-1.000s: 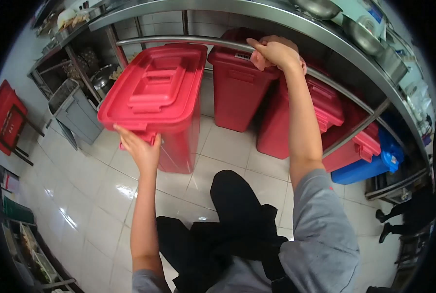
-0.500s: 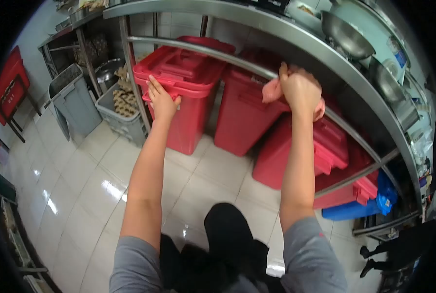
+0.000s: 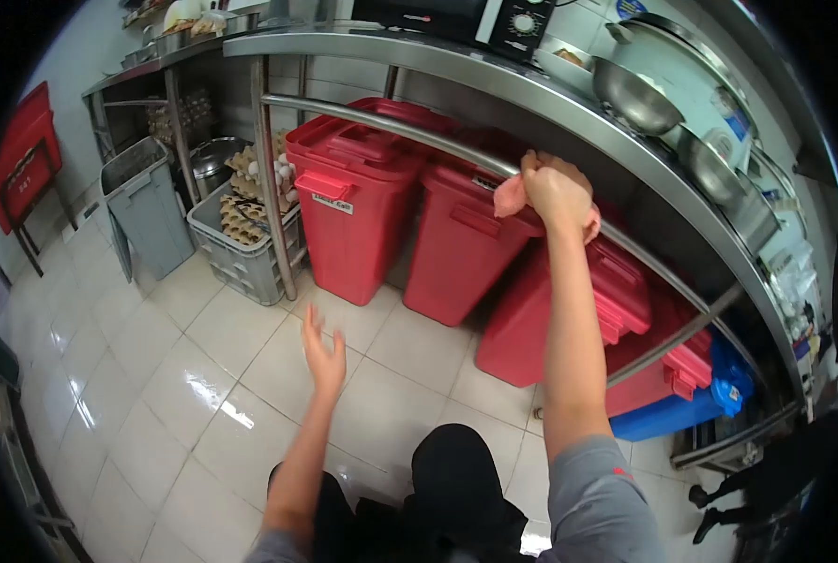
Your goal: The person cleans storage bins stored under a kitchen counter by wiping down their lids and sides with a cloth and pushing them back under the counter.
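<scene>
My right hand (image 3: 559, 192) is closed around a pink cloth (image 3: 510, 198), which is wrapped against the metal rail (image 3: 391, 124) under the steel counter. Bits of the cloth stick out on both sides of the fist. Over the tiled floor hangs my left hand (image 3: 325, 357), fingers apart and slightly blurred, holding nothing. Beyond it stands a lidded red bin (image 3: 348, 244) with a white label. Several more red bins line up behind the rail, among them a second bin (image 3: 461, 249) below my right hand and a tilted bin (image 3: 555, 314) beside my forearm.
A microwave (image 3: 437, 21) and metal bowls (image 3: 636, 97) stand on the steel counter (image 3: 344, 45). Left of the bins are a grey crate (image 3: 264, 274) with egg trays (image 3: 245, 220) and a grey bin (image 3: 151, 220). A person's dark-clothed legs (image 3: 756, 479) appear at right.
My left hand has left the nearest red bin's lid and dropped back over the floor. The right hand still grips the cloth on the rail. The view has shifted slightly.
</scene>
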The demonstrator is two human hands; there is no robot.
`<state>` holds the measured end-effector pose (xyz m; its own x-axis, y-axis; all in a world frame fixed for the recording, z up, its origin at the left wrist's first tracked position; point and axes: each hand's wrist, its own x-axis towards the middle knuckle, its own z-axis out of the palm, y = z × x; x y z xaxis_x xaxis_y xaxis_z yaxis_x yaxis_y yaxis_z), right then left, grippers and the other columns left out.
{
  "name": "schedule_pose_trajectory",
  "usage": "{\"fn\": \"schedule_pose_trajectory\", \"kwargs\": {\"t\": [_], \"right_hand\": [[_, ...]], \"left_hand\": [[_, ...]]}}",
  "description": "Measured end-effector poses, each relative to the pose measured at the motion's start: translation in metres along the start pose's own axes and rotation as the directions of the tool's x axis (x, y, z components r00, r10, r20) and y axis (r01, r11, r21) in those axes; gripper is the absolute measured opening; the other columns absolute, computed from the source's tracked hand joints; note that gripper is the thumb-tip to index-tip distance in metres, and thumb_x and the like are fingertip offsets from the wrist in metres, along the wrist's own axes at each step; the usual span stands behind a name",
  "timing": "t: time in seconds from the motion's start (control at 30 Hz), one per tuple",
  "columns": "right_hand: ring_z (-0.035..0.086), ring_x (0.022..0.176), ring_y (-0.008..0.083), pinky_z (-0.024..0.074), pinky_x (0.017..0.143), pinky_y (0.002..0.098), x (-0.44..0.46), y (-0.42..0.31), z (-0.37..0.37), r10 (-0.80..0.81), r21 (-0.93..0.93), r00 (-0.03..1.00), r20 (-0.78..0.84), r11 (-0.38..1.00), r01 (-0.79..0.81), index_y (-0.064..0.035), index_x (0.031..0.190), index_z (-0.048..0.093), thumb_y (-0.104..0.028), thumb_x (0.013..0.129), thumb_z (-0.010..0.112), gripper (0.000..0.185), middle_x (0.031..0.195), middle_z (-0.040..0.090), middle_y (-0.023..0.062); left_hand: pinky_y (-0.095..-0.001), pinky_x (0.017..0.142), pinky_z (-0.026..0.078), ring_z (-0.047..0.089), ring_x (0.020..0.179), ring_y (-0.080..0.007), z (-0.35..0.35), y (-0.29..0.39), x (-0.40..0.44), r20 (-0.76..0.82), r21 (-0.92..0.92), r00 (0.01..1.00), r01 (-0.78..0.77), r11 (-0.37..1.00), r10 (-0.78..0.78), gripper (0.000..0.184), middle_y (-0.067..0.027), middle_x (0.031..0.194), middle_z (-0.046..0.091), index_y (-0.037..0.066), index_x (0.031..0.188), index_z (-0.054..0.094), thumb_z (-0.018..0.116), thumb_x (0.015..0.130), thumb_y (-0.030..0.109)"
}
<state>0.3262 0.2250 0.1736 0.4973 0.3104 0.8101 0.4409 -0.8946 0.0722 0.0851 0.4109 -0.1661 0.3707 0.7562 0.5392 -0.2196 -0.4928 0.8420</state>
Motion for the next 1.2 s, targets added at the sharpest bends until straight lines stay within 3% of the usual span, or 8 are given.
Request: {"fn": "schedule_pose_trajectory", "kwargs": {"t": [0.07,0.13,0.23,0.53,0.73,0.93,1.13,1.2], "right_hand": [[0.071,0.076,0.0357,0.0564,0.074,0.0475,0.002,0.002,0.002,0.003,-0.014,0.998,0.055,1.0,-0.003,-0.0095,0.078,0.073,-0.038,0.093,0.043,0.044,0.081,0.072,0.0178],[0.071,0.082,0.0359,0.0558,0.077,0.0474,0.008,0.0,-0.009,0.066,0.045,0.981,0.183,0.996,-0.076,-0.0092,0.08,0.074,-0.037,0.094,0.041,0.045,0.087,0.073,0.0171],[0.071,0.087,0.0355,0.0556,0.079,0.0466,0.005,-0.001,-0.02,0.026,0.045,0.963,0.267,0.998,-0.039,-0.0085,0.081,0.074,-0.037,0.094,0.039,0.047,0.09,0.073,0.0152],[0.069,0.081,0.0389,0.0542,0.077,0.0487,-0.005,0.006,-0.02,-0.071,0.059,0.976,0.206,0.996,0.06,-0.0097,0.086,0.072,-0.046,0.098,0.042,0.049,0.08,0.071,0.0177],[0.068,0.062,0.0338,0.0549,0.06,0.0461,-0.007,0.01,-0.017,-0.148,0.06,0.981,0.124,0.988,0.142,-0.0099,0.075,0.067,-0.055,0.094,0.054,0.05,0.067,0.067,0.0155],[0.068,0.073,0.0353,0.0529,0.07,0.0464,-0.01,0.004,-0.02,-0.051,-0.046,0.98,0.194,0.997,0.061,-0.006,0.086,0.066,-0.048,0.094,0.055,0.044,0.085,0.071,0.0158],[0.066,0.084,0.033,0.0508,0.075,0.0425,0.006,0.014,-0.035,-0.014,0.263,0.75,0.661,0.941,-0.214,-0.0098,0.105,0.067,-0.041,0.092,0.057,0.035,0.091,0.07,0.0106],[0.068,0.089,0.0252,0.0497,0.073,0.0444,0.014,0.017,-0.043,-0.06,0.304,0.468,0.882,0.831,-0.466,-0.0142,0.113,0.068,-0.041,0.092,0.055,0.036,0.093,0.073,0.0046]], "left_hand": [[-0.041,0.103,0.045,0.055,0.118,-0.0322,-0.023,-0.02,-0.092,-0.046,-0.022,0.993,0.104,0.994,-0.105,0.065,-0.0185,0.141,0.047,0.002,0.148,0.036,0.053,0.086,-0.007],[-0.0385,0.095,0.047,0.058,0.111,-0.0289,-0.04,-0.02,-0.155,-0.053,0.098,0.883,0.469,0.878,-0.466,0.059,-0.0173,0.136,0.049,0.0,0.144,0.038,0.05,0.086,-0.008],[-0.0361,0.089,0.047,0.058,0.106,-0.026,-0.047,0.045,-0.125,0.053,0.008,0.979,0.197,0.98,-0.197,0.057,-0.0165,0.132,0.051,0.001,0.142,0.04,0.047,0.086,-0.009],[-0.0299,0.09,0.045,0.056,0.105,-0.0178,-0.068,0.158,-0.114,-0.189,-0.134,0.855,0.465,0.875,-0.484,0.05,-0.012,0.13,0.054,0.003,0.14,0.042,0.048,0.091,-0.003],[-0.0266,0.086,0.045,0.059,0.098,-0.0159,-0.047,0.163,-0.107,0.212,-0.344,0.699,0.707,0.617,-0.683,0.037,-0.01,0.117,0.06,0.002,0.132,0.049,0.054,0.095,0.001],[-0.0273,0.079,0.05,0.063,0.083,-0.0145,-0.042,0.113,-0.193,0.139,-0.141,0.788,0.616,0.775,-0.6,0.018,-0.0068,0.093,0.066,0.001,0.112,0.062,0.057,0.095,0.004],[-0.0267,0.07,0.05,0.063,0.079,-0.0137,-0.119,0.237,-0.161,0.351,0.15,0.593,0.728,0.669,-0.725,0.014,-0.0062,0.088,0.066,0.002,0.106,0.063,0.057,0.093,0.005],[-0.026,0.072,0.05,0.062,0.08,-0.0132,-0.147,0.265,-0.151,0.342,0.112,0.56,0.773,0.625,-0.754,0.014,-0.0061,0.091,0.066,0.002,0.107,0.062,0.057,0.096,0.009]]}}
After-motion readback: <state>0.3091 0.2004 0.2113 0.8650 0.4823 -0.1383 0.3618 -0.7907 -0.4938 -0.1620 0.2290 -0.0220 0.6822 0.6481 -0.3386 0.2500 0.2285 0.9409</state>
